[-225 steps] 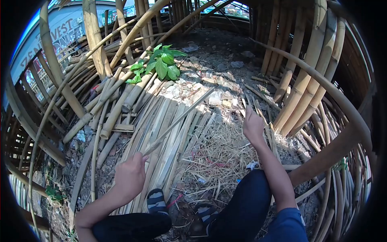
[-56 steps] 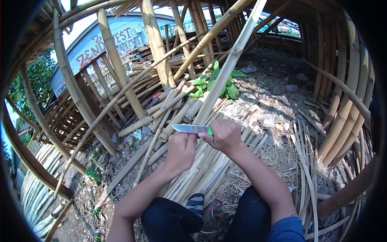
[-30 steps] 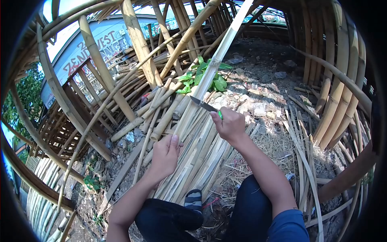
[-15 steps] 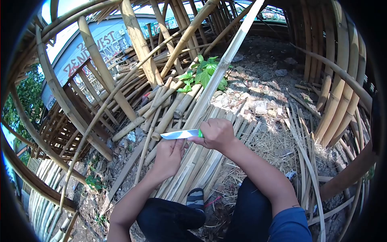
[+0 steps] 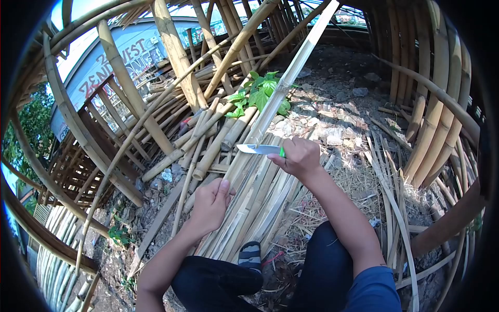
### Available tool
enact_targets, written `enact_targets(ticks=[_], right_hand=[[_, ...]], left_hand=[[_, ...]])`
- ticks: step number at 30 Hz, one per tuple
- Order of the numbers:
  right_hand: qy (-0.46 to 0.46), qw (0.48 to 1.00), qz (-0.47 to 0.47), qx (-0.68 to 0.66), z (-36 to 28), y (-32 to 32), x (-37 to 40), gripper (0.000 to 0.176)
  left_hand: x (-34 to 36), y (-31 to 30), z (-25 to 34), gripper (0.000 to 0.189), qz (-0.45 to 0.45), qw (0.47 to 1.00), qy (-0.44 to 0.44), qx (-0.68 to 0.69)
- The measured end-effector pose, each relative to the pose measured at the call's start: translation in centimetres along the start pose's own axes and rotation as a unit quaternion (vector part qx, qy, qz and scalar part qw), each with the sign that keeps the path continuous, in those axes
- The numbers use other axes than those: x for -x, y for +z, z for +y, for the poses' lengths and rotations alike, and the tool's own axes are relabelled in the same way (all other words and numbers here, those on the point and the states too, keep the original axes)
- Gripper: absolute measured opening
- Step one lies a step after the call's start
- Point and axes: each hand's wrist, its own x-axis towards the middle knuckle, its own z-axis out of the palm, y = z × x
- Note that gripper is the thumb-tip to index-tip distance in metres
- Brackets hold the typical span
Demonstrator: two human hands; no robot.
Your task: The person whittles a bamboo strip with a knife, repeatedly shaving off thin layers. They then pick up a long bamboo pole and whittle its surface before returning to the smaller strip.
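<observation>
Left hand (image 5: 210,204): fingers wrapped round the low end of the bamboo strip (image 5: 283,86), which slants upward. Right hand (image 5: 300,156): fingers closed on the knife (image 5: 257,149), blade across the strip. My worry: the blade skids down onto the left thumb.

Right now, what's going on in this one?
A person grips a long bamboo strip low down in the left hand, its far end pointing up and away. The right hand holds a green-handled knife with the blade set against the strip. Split bamboo slats lie heaped on the ground beneath.
</observation>
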Motion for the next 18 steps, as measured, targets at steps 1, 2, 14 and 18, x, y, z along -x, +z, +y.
enact_targets(ticks=[1,2,14,18], right_hand=[[0.001,1.0,0.0,0.002,0.3,0.0,0.0,0.061],[0.002,1.0,0.009,0.006,0.5,0.1,0.2,0.061],[-0.032,0.998,0.026,0.047,2.5,0.1,1.1,0.065],[-0.041,0.997,0.012,0.063,2.7,0.1,1.3,0.065]], left_hand=[[0.0,-0.1,-0.2,0.042,-0.002,1.0,0.001,0.0],[0.1,-0.1,-0.4,0.042,-0.005,1.0,0.002,0.003],[0.7,-0.8,-1.2,0.04,-0.04,0.999,-0.02,-0.023],[0.8,-0.9,-1.6,0.04,-0.051,0.998,-0.023,-0.017]])
